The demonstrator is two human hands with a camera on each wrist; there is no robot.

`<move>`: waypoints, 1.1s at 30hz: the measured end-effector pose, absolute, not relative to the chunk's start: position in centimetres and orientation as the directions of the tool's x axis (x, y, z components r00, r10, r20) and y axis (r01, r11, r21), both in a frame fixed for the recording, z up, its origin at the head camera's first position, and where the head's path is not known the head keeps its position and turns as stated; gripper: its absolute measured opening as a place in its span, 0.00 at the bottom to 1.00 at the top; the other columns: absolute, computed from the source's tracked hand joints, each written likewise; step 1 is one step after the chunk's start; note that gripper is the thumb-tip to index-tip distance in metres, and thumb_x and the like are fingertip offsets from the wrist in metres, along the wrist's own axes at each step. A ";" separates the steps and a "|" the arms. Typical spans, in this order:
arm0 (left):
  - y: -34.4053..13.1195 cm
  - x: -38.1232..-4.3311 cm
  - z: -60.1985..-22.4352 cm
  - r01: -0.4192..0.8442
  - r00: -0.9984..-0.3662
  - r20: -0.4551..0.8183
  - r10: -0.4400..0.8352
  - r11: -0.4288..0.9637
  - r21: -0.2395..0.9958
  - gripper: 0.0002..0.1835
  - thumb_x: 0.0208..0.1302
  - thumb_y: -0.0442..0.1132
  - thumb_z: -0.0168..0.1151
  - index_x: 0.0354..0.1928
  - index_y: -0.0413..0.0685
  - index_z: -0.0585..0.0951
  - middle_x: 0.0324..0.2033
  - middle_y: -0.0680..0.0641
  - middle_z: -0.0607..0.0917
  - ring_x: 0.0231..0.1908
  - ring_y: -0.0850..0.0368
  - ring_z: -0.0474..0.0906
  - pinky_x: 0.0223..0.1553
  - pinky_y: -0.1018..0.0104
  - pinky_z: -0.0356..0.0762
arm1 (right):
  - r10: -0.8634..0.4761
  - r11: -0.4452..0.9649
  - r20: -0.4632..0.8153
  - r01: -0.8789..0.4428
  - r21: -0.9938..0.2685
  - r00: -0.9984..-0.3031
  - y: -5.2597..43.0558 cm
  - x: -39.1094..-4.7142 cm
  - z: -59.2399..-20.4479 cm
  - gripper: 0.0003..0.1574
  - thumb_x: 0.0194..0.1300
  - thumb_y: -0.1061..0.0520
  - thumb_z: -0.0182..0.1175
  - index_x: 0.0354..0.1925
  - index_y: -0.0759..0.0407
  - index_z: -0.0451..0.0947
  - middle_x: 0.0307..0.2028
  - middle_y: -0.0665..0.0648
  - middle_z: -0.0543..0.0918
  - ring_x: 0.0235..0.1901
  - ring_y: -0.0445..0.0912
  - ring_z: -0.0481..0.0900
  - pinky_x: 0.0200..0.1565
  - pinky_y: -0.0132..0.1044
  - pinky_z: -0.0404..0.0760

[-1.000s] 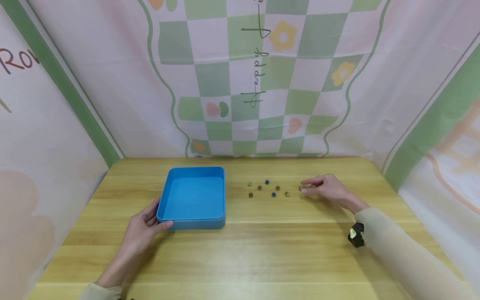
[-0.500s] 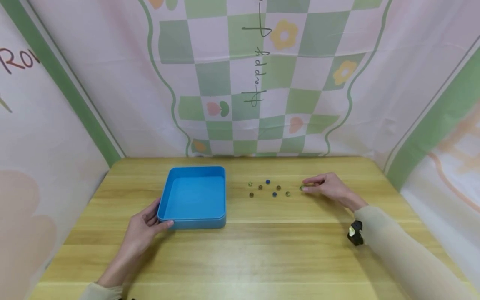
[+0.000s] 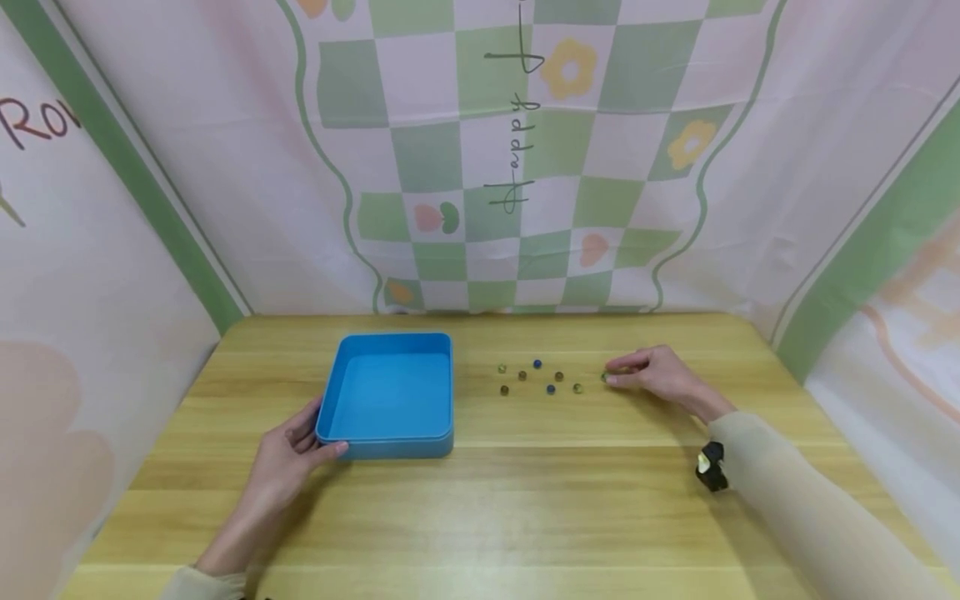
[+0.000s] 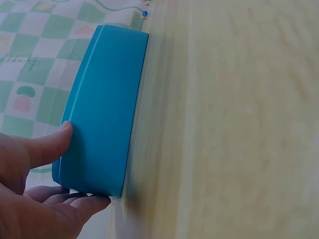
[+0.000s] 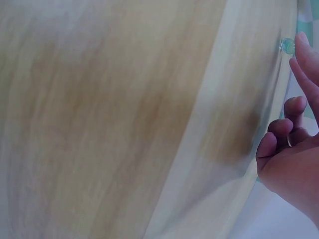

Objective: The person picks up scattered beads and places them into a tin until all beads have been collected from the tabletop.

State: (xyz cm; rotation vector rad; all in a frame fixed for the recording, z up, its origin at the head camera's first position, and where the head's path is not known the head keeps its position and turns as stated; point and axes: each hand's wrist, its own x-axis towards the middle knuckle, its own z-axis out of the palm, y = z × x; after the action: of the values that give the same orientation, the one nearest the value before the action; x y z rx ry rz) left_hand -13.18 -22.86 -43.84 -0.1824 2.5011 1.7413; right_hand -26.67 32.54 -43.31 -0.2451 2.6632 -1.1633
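At the left of the table, a shallow blue open-topped box (image 3: 386,398) shows a bare floor inside. My left hand (image 3: 283,468) grips its near left corner, with the thumb on the front wall and the fingers along the left side; the left wrist view shows this hold on the box (image 4: 102,109) up close. Over at the right, my right hand (image 3: 663,379) pinches a small greenish glass marble (image 3: 604,377) between thumb and forefinger, low over the wood. In the right wrist view the marble (image 5: 287,46) sits at the fingertips, while the other fingers curl inward.
Between box and right hand lie several loose glass marbles, among them a dark blue one (image 3: 537,364), a brown one (image 3: 504,390) and a yellow-green one (image 3: 577,388). A patterned cloth (image 3: 487,150) hangs behind the wooden table (image 3: 480,517).
Both hands stay where they were, the left on the box and the right at the marble. The view shifts only very slightly.
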 end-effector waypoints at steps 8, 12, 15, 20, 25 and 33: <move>-23.0 -13.2 -43.9 -0.141 -0.990 -0.134 -0.042 0.318 0.938 0.47 0.69 0.34 0.73 0.82 0.38 0.55 0.78 0.30 0.58 0.75 0.34 0.60 0.68 0.52 0.70 | -0.241 0.673 -0.123 -0.074 -0.736 -0.963 32.4 -26.7 -43.3 0.31 0.68 0.50 0.74 0.61 0.68 0.83 0.61 0.70 0.83 0.65 0.70 0.73 0.69 0.68 0.69; -23.3 -13.2 -43.8 -0.146 -0.989 -0.140 -0.043 0.306 0.941 0.46 0.70 0.34 0.72 0.82 0.39 0.57 0.78 0.31 0.60 0.76 0.36 0.61 0.68 0.53 0.70 | -0.237 0.671 -0.121 -0.073 -0.738 -0.964 32.4 -26.8 -43.3 0.31 0.68 0.50 0.74 0.60 0.68 0.83 0.60 0.69 0.83 0.66 0.70 0.73 0.70 0.68 0.68; -23.5 -13.2 -43.8 -0.146 -0.989 -0.141 -0.038 0.301 0.942 0.45 0.70 0.34 0.72 0.82 0.39 0.57 0.78 0.32 0.60 0.76 0.36 0.61 0.68 0.54 0.70 | -0.235 0.670 -0.127 -0.066 -0.740 -0.964 32.3 -26.8 -43.3 0.31 0.68 0.50 0.74 0.61 0.68 0.83 0.61 0.70 0.82 0.66 0.69 0.73 0.70 0.67 0.67; -23.5 -13.2 -43.9 -0.139 -0.990 -0.136 -0.031 0.288 0.947 0.46 0.69 0.34 0.73 0.82 0.37 0.57 0.78 0.31 0.60 0.75 0.35 0.61 0.68 0.54 0.70 | -0.233 0.673 -0.134 -0.060 -0.738 -0.963 32.1 -26.8 -43.3 0.31 0.68 0.50 0.74 0.61 0.67 0.83 0.61 0.70 0.82 0.65 0.68 0.73 0.69 0.67 0.69; -23.5 -13.2 -43.9 -0.144 -0.990 -0.139 -0.035 0.290 0.946 0.46 0.69 0.33 0.73 0.82 0.38 0.57 0.78 0.31 0.61 0.75 0.36 0.61 0.68 0.54 0.70 | -0.233 0.675 -0.133 -0.062 -0.735 -0.963 32.1 -26.9 -43.4 0.30 0.68 0.50 0.74 0.60 0.68 0.83 0.61 0.70 0.82 0.65 0.69 0.73 0.69 0.66 0.69; -23.6 -13.2 -43.9 -0.148 -0.989 -0.147 -0.025 0.261 0.954 0.48 0.67 0.33 0.74 0.82 0.38 0.57 0.78 0.31 0.59 0.76 0.35 0.60 0.69 0.53 0.69 | -0.227 0.682 -0.123 -0.068 -0.728 -0.966 32.0 -26.9 -43.4 0.27 0.68 0.51 0.74 0.57 0.67 0.85 0.59 0.68 0.84 0.63 0.67 0.75 0.67 0.65 0.71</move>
State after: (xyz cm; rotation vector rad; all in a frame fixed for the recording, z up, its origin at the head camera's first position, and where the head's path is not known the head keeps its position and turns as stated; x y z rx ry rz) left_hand -13.19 -23.57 -43.88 -0.1667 2.4120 1.8424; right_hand -26.90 31.99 -43.42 -0.2394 2.6907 -1.1529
